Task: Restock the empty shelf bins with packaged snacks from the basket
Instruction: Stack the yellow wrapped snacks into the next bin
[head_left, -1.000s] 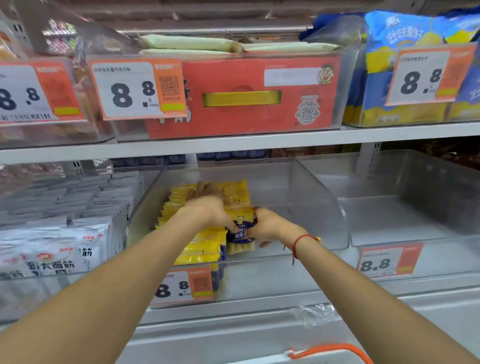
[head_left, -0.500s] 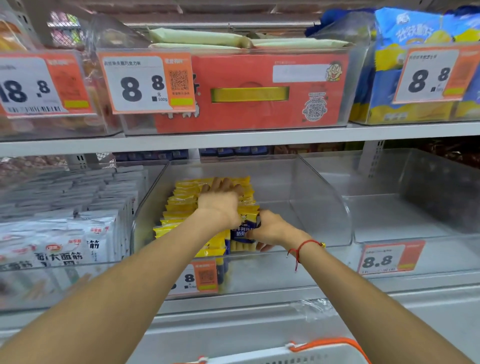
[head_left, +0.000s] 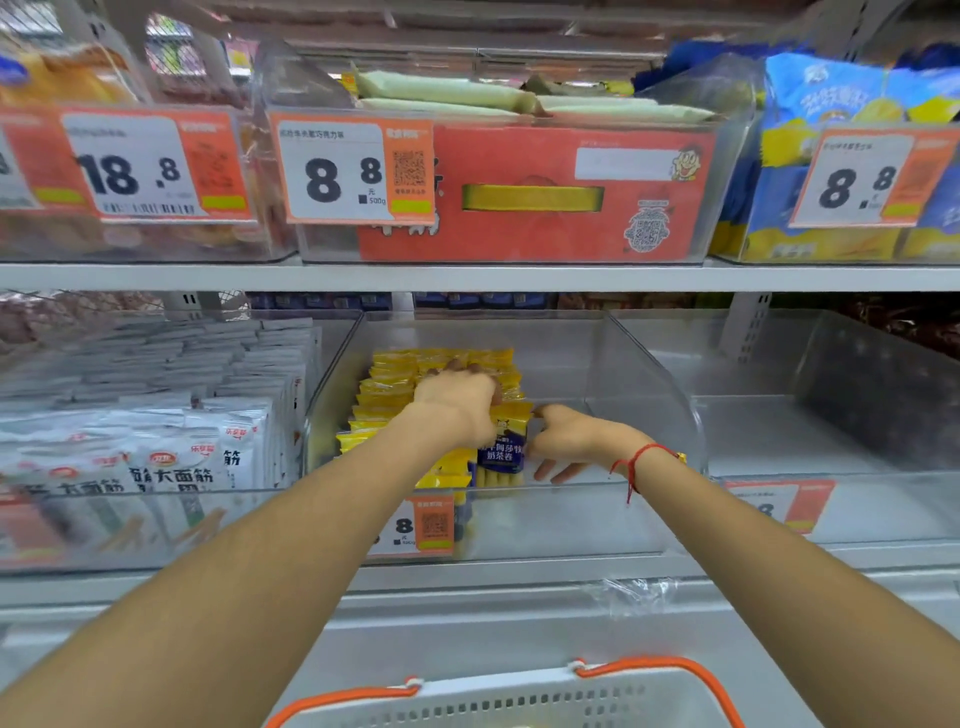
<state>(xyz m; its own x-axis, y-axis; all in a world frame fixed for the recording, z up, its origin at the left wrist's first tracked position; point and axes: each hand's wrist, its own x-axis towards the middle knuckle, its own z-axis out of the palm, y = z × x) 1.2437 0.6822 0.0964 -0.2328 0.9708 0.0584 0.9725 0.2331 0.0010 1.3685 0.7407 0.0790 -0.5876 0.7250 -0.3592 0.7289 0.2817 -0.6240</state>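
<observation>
Yellow snack packs stood in row, left side of clear middle bin, lower shelf. Left hand curled over pack tops, pressing row together. Right hand beside front pack, fingers relaxed, gripping nothing. Probably light, soft crinkly film, slippery; contents likely brittle. Best pinched by top seam or flat sides, no squeezing. White basket below, contents hidden.
</observation>
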